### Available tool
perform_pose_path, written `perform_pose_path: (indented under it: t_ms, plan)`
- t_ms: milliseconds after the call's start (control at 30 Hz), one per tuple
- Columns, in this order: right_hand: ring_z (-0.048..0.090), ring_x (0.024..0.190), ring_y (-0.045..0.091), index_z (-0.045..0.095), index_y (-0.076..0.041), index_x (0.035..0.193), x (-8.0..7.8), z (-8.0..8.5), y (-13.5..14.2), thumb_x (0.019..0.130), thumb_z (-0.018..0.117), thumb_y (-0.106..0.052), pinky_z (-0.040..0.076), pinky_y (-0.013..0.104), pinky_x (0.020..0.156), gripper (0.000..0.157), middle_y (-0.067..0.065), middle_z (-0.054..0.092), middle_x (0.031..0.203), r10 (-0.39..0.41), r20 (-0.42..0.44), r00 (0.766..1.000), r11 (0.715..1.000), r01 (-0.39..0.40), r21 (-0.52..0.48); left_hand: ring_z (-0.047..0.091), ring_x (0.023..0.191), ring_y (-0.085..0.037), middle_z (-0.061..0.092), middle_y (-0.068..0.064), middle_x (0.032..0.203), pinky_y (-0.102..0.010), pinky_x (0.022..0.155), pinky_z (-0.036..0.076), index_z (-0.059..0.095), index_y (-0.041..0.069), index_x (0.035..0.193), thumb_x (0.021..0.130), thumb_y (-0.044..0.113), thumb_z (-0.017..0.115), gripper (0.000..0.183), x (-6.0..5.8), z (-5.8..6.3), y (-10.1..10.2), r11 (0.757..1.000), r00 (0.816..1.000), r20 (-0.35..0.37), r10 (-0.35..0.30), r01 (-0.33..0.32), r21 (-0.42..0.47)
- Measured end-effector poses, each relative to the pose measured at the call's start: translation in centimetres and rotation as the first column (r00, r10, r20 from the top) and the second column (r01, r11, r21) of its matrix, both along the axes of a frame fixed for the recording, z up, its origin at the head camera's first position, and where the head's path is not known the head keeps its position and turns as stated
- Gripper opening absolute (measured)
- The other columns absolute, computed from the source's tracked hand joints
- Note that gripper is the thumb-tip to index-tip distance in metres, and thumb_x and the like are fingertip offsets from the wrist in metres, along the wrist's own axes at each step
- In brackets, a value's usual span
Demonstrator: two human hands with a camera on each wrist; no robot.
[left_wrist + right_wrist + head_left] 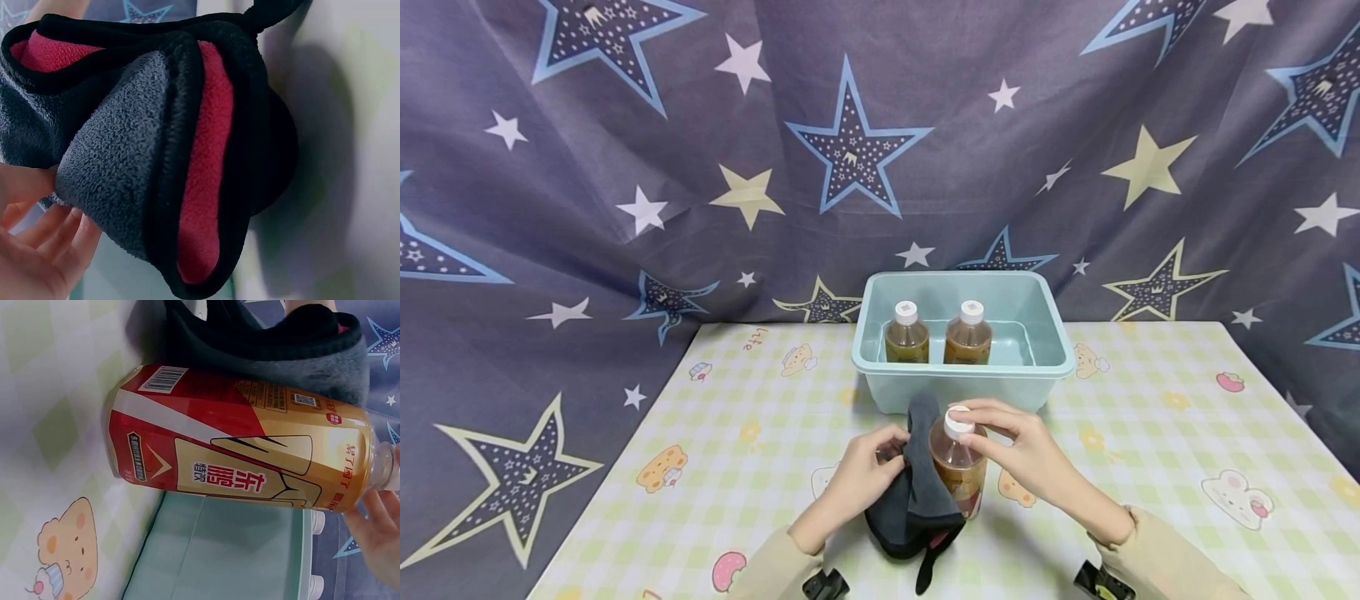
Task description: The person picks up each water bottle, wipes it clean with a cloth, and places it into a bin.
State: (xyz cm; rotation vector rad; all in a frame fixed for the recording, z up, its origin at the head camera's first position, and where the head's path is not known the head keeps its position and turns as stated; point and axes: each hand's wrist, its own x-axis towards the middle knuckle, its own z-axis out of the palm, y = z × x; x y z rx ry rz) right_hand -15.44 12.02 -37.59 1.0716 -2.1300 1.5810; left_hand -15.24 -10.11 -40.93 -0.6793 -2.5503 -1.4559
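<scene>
My right hand (pixel 1015 437) holds a drink bottle (pixel 958 475) by its white cap, with thumb and fingers round it. The bottle is roughly upright in front of the bin; its red and gold label shows in the right wrist view. Whether its base touches the table I cannot tell. Left of it, my left hand (pixel 868 471) pinches a dark grey fleece item (pixel 119 137) with black edging, a red lining (pixel 209 156) and a black strap. This soft item lies against the bottle's side; its exact kind is unclear.
Behind the hands stands a light blue plastic bin (pixel 966 383). Inside it are two white-capped bottles, one on the left (pixel 907 337) and one on the right (pixel 967 337). A checked cartoon tablecloth (pixel 1150 433) covers the table, and a star-patterned curtain (pixel 985 192) hangs behind.
</scene>
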Motion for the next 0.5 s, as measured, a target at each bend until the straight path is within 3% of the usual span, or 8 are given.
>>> perform_pose_path:
  t_ms: [267, 500]
  plan:
    - [0.054, 0.103, 0.011, 0.063, -0.003, 0.106, 0.02, 0.04, -0.02, 0.076, 0.063, 0.004, 0.041, 0.019, 0.085, 0.031, 0.014, 0.059, 0.109, -0.004, 0.007, 1.0, 1.0, 0.004, 0.006, 0.054, 0.066, -0.007, 0.061, 0.002, 0.077, -0.022, 0.058, 0.044, 0.063, 0.012, 0.087, 0.075, -0.004, 0.062, 0.02, 0.04, 0.71, 0.06, 1.0, 0.998, -0.059, 0.013, -0.012, 0.023]
    - [0.054, 0.102, 0.01, 0.063, -0.002, 0.105, 0.09, -0.01, -0.01, 0.075, 0.063, 0.004, 0.041, 0.019, 0.085, 0.031, 0.014, 0.059, 0.108, -0.007, 0.002, 1.0, 1.0, 0.007, -0.002, 0.053, 0.063, -0.006, 0.06, 0.003, 0.074, -0.022, 0.056, 0.044, 0.061, 0.013, 0.081, 0.074, -0.005, 0.062, 0.02, -0.03, 0.32, 0.21, 1.0, 0.996, -0.088, 0.01, -0.009, 0.014]
